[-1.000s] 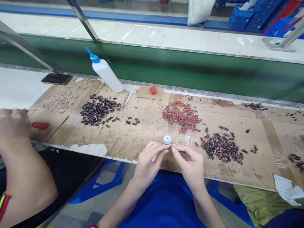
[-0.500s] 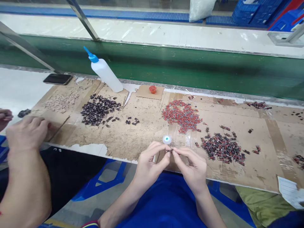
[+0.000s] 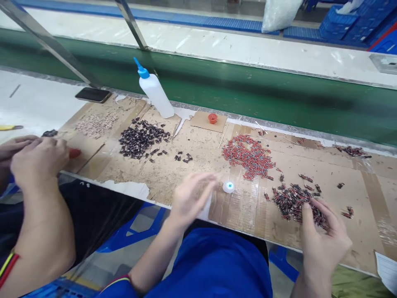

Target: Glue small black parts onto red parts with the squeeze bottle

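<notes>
**The right hand (image 3: 325,236) works at the dark-and-red heap (image 3: 290,203)**

The tabletop (image 3: 31,95) spans the view, much of it covered by cardboard (image 3: 200,161), with a green strip (image 3: 248,91) beyond its far edge. At the left, a co-worker's hands (image 3: 40,159) are beside a red object (image 3: 74,153).

The person's own hands are well apart. The left hand (image 3: 190,200) hangs by the near edge of the cardboard, thumb and fingers parted; nothing shows between them, though blur hides detail. The right hand has its thumb and forefinger tips close together at the dark-and-red heap; whether they pinch a piece cannot be told.

A white bottle (image 3: 157,97) with a blue top stands near the far edge. The dark-and-red heap lies on the cardboard to the right, near the red heap (image 3: 248,157); the black heap (image 3: 141,140) lies well to the left. A small white round object (image 3: 228,187) sits between the hands, and a little red cup (image 3: 212,118) is farther back.

The step in hand looks like setting down or picking up one piece; which is unclear. The next move likely calls for a light fingertip touch that leaves neighbouring pieces undisturbed.
</notes>
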Available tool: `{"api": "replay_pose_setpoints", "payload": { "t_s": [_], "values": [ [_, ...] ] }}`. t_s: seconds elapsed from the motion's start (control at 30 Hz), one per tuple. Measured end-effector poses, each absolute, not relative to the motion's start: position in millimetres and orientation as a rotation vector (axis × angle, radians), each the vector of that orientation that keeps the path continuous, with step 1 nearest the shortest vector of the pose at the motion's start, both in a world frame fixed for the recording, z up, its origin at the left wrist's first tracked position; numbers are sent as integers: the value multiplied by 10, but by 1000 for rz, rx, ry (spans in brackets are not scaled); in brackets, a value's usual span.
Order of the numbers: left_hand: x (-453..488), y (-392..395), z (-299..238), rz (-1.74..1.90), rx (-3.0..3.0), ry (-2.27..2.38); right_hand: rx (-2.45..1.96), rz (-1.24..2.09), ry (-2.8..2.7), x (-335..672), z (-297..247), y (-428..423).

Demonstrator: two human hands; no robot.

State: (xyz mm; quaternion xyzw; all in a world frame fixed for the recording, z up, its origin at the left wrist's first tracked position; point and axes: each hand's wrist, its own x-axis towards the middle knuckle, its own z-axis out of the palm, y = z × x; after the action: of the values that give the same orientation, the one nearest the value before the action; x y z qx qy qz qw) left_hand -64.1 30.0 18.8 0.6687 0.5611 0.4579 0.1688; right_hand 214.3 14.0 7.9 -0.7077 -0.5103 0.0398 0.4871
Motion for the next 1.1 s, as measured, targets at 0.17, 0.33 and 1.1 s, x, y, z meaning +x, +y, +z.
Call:
{"api": "replay_pose_setpoints", "payload": {
  "t_s": [0.17,0.33,1.1],
  "values": [
    [-1308,711,-259,990,1870,2217,-1549,107,-1680,1760,-24,284],
    [-1534,942,-519,818,1923,2218,-1399,503,-1936,1193,-317,446],
    [-764,559,-439,779,2088,1724,-1456,1022,-1132,1697,-282,201]
  ]
}}
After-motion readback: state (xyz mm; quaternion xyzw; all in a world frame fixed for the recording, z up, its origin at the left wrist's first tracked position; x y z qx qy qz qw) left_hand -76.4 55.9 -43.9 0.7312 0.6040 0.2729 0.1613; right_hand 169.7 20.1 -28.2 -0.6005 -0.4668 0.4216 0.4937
